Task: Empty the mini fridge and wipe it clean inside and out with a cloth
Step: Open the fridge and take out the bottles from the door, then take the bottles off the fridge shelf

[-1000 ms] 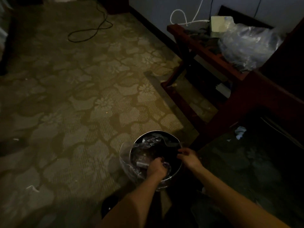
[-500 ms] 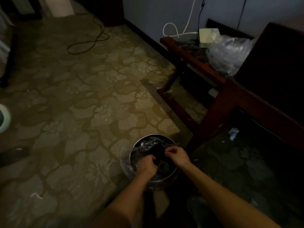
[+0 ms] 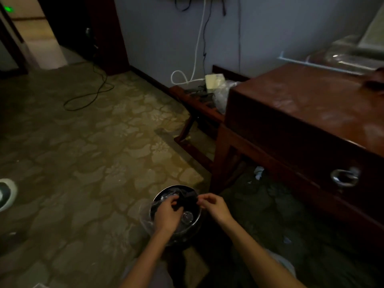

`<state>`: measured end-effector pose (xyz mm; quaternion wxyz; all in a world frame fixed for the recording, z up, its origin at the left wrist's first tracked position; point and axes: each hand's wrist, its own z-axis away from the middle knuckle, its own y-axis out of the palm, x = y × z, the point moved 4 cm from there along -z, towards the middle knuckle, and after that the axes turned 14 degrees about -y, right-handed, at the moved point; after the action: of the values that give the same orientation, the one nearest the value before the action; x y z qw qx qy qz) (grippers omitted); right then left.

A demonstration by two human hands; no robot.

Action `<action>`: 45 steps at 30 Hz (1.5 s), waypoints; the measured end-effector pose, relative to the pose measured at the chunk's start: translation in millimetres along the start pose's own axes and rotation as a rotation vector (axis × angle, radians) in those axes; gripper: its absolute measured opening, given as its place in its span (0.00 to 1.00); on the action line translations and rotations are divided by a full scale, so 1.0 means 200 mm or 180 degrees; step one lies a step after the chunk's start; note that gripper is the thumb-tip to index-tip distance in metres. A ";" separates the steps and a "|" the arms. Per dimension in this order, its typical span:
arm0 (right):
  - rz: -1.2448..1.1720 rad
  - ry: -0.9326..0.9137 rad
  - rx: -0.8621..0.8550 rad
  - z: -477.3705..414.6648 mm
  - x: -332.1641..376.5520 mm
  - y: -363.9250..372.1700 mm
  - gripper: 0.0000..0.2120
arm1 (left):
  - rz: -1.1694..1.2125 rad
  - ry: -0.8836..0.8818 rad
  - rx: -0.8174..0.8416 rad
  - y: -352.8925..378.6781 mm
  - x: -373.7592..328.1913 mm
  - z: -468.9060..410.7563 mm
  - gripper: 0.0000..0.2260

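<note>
A round metal bin (image 3: pixel 176 187) lined with a clear plastic bag stands on the patterned carpet just in front of me. Both hands are over its mouth. My left hand (image 3: pixel 168 213) reaches into the bin with curled fingers gripping one end of a dark cloth-like piece (image 3: pixel 187 198). My right hand (image 3: pixel 214 206) pinches the other end at the bin's right rim. The light is dim, so I cannot tell what the dark piece is. No fridge is in view.
A dark wooden desk (image 3: pixel 301 113) with a ring drawer handle (image 3: pixel 345 177) stands to the right. Behind it a low wooden rack (image 3: pixel 197 104) holds a white box and plastic. A black cable (image 3: pixel 89 96) loops on the carpet. Crumpled paper (image 3: pixel 258 172) lies under the desk.
My view has lifted, showing the desk top and wall. My right hand moved from the bin's right rim inward toward my left hand, and both now hold the dark piece.
</note>
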<state>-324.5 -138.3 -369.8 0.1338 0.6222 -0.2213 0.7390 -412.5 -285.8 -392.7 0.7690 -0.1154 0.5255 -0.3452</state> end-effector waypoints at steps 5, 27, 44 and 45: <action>-0.0165 -0.0019 -0.0317 0.23 0.17 -0.21 0.10 | -0.0280 0.0413 0.0084 -0.06 -0.24 0.29 0.16; -0.0295 -0.1200 -0.0968 1.14 0.76 -0.85 0.07 | -0.0480 0.1601 0.0284 -0.04 -0.74 1.39 0.17; 0.0304 -0.1746 -0.1693 1.50 1.15 -1.26 0.08 | -0.0216 0.2335 0.0623 -0.02 -1.09 1.74 0.14; 0.0314 -0.1751 -0.1740 1.51 1.17 -1.29 0.08 | -0.0200 0.2378 0.0650 -0.02 -1.12 1.76 0.14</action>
<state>12.7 -82.4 -60.3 0.1947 0.7271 -0.4672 0.4639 -148.0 -207.2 -79.1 0.5211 0.0794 0.7286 -0.4374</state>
